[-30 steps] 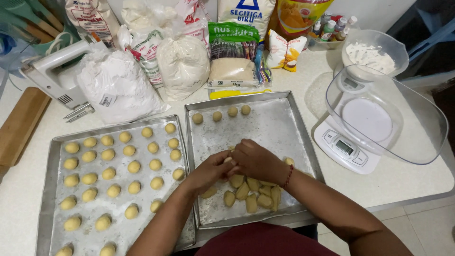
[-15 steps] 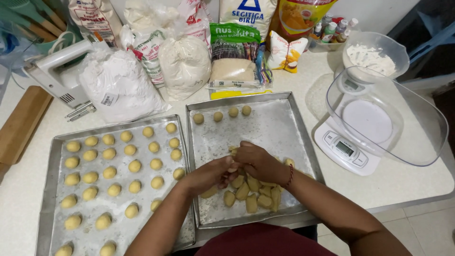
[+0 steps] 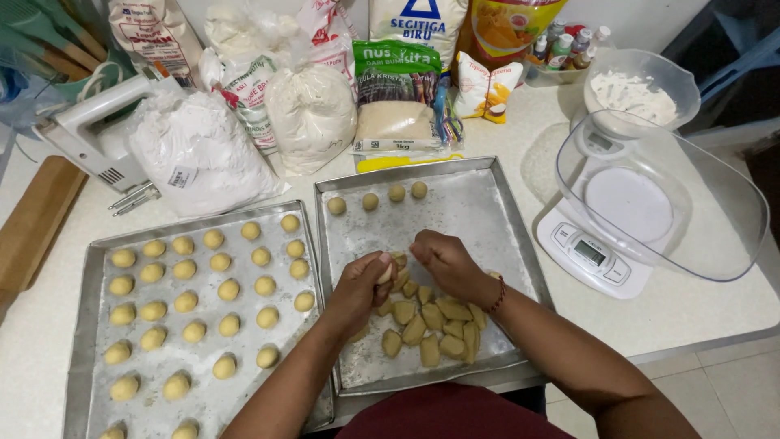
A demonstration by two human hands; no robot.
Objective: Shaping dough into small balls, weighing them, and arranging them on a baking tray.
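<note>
— Between the two hands, what is there?

— A small piece of pale dough. The left hand has its grip curled around it, thumb and fingers closed on the lump, so only its top end shows. From what shows, its long axis seems to run roughly upright, tilted a little toward the right hand.

— And the right grip?

— Narrow, fingers bunched with the tips turned toward the left hand and close to the dough. I cannot tell whether they touch it or hold anything of their own.

— What lies under the hands?

— The right-hand baking tray. Just below and to the right of both grips is a heap of cut dough pieces, oblong, lying flat and pointing various ways. Well beyond the grips, at the tray's far edge, sits a row of four rolled balls.

— To the left?

— A second tray just beside the left forearm, filled with rows of rounded dough balls.

— And on the desk further out?

— A white kitchen scale with a clear bowl to the right of the right grip, flour bags beyond both, and a white hand mixer far left.
</note>
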